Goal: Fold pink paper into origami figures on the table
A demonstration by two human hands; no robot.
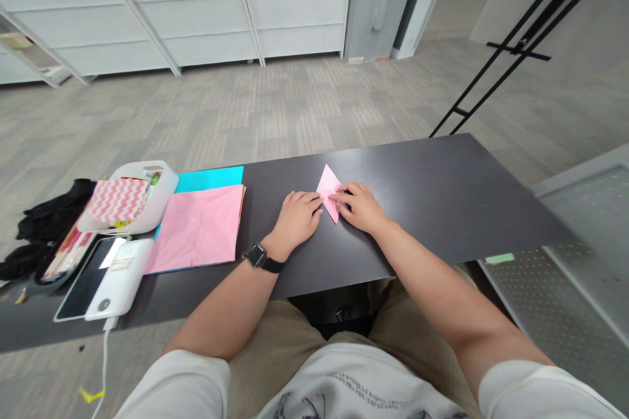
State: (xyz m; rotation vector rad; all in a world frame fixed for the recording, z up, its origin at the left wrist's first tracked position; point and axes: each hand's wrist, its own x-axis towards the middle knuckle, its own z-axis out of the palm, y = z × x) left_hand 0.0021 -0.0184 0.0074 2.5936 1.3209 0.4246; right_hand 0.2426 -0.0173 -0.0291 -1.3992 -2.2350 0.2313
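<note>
A small piece of folded pink paper (326,178) lies on the dark table, shaped like a slim diamond with one point facing away from me. My left hand (298,219) comes in from its left side, fingers together and fingertips on the paper's edge. Over the right half of the same paper rests my right hand (361,206), its fingers bent and holding the paper against the tabletop. My fingers cover the middle folds. A watch (256,255) with a black band is on my left wrist.
Left of my hands lies a stack of pink sheets (199,226) over a blue sheet (211,178). Farther left are a white basket (164,193), a white power bank (120,281) with a cable, a tablet (81,291) and black cloth (54,213). The table's front edge (334,285) is near my lap.
</note>
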